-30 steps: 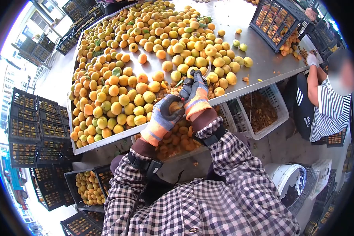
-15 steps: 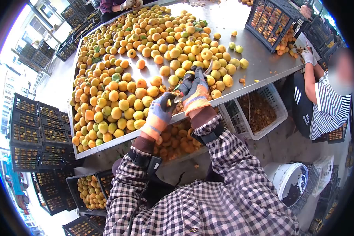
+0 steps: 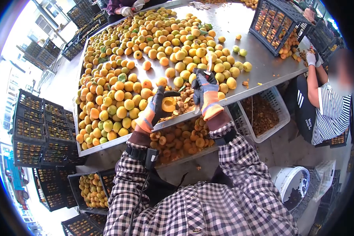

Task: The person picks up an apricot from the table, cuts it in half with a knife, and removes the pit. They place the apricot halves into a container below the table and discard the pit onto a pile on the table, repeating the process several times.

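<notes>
My left hand (image 3: 155, 109), in a grey and orange work glove, is at the table's near edge with its fingers apart. Beside its palm shows an open, pitted apricot half (image 3: 168, 104), which the hand does not grip. My right hand (image 3: 207, 92), gloved alike, is closed round a small knife (image 3: 209, 62), its blade pointing up and away from me. Between the hands lies a pile of brown apricot pits and scraps (image 3: 186, 100). Whole apricots (image 3: 122, 94) cover much of the metal table (image 3: 263, 59) beyond.
Below the table edge stands a crate of apricot halves (image 3: 181, 141); right of it, a white crate (image 3: 281, 118) holds brown scraps. A tipped black crate (image 3: 275, 25) spills fruit at the back right. Co-workers sit at the right and far left. A white bucket (image 3: 293, 183) stands lower right.
My hands were close together at the knife and fruit; now they are apart. The left has opened beside the apricot half, and the right has turned with the knife blade upward.
</notes>
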A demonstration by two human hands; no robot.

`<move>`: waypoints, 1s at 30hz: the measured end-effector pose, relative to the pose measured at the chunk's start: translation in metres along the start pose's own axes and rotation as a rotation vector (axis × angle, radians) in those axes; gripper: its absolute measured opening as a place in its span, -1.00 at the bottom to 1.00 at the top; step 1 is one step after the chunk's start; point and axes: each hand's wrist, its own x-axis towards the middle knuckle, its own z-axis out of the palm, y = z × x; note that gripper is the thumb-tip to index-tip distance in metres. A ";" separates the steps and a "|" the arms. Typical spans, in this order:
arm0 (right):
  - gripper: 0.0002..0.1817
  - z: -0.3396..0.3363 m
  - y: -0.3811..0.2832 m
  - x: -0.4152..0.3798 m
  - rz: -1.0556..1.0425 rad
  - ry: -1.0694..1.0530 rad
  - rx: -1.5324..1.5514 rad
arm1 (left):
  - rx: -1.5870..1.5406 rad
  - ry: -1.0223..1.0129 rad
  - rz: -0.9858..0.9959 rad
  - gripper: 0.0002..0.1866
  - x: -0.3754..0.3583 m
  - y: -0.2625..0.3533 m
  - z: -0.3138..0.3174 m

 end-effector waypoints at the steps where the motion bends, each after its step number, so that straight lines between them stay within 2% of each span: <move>1: -0.89 -0.002 -0.002 0.001 0.028 0.030 -0.022 | -0.310 -0.113 -0.336 -0.55 0.001 0.001 -0.009; 2: -0.91 -0.003 -0.006 0.000 0.058 0.043 -0.028 | -0.621 -0.225 -0.670 -0.62 0.004 0.007 -0.015; 3: -0.92 -0.008 -0.007 0.002 0.091 0.039 0.006 | -0.650 -0.217 -0.785 -0.65 0.007 0.043 -0.019; 4: -0.90 -0.013 -0.009 0.004 0.124 0.033 0.041 | -0.568 -0.373 -0.811 -0.68 0.004 0.048 -0.021; 6: -0.90 -0.017 -0.017 -0.002 0.093 -0.008 0.082 | -0.483 -0.435 -0.418 -0.67 -0.019 0.043 0.002; 8: -0.86 -0.022 -0.015 0.001 0.031 0.026 -0.016 | -0.394 -0.542 -0.376 -0.68 -0.041 0.055 0.022; 10: -0.85 -0.026 -0.020 -0.001 0.084 0.062 0.008 | -0.421 -0.549 -0.817 -0.63 -0.048 0.076 0.035; 11: -0.91 -0.036 -0.017 0.002 0.082 -0.020 0.088 | -0.150 -0.545 -0.529 -0.61 -0.061 0.053 0.042; 12: -0.92 -0.034 -0.026 -0.006 0.108 -0.021 0.087 | -0.141 -0.543 -0.528 -0.61 -0.061 0.054 0.040; 14: -0.84 -0.034 -0.028 -0.009 0.075 -0.006 0.033 | 0.239 -0.537 -0.448 -0.58 -0.058 0.060 0.035; 15: -0.84 -0.035 -0.030 -0.009 0.077 0.000 0.044 | 0.327 -0.518 -0.343 -0.57 -0.053 0.071 0.033; 18: -0.82 -0.042 -0.029 -0.008 0.085 -0.011 0.074 | 0.522 -0.435 -0.425 -0.59 -0.029 0.101 0.024; 19: -0.82 -0.044 -0.029 -0.007 0.078 -0.016 0.071 | 0.574 -0.266 -0.266 -0.60 -0.027 0.087 0.021; 20: -0.82 -0.045 -0.031 -0.007 0.070 -0.017 0.067 | 0.506 -0.141 -0.216 -0.65 -0.014 0.076 0.014; 21: -0.82 -0.045 -0.034 -0.011 0.072 -0.033 0.095 | 0.466 -0.044 -0.302 -0.71 -0.004 0.052 0.007; 22: -0.82 -0.047 -0.034 -0.010 0.082 -0.045 0.084 | 0.617 -0.022 -0.335 -0.74 0.015 0.037 -0.002; 23: -0.82 -0.049 -0.034 -0.010 0.075 -0.047 0.079 | 0.683 0.054 -0.283 -0.74 0.028 0.002 -0.012; 25: -0.82 -0.052 -0.036 -0.011 0.067 -0.051 0.076 | 0.708 0.196 -0.429 -0.74 0.061 -0.045 -0.030; 26: -0.82 -0.056 -0.034 -0.009 0.073 -0.062 0.082 | 0.852 0.173 -0.463 -0.69 0.073 -0.097 -0.041; 28: -0.82 -0.056 -0.038 -0.010 0.116 -0.025 0.056 | 0.923 0.078 -0.630 -0.48 0.105 -0.123 -0.055; 30: -0.83 -0.056 -0.040 -0.007 0.150 0.010 0.026 | 0.990 0.040 -0.725 -0.38 0.125 -0.142 -0.057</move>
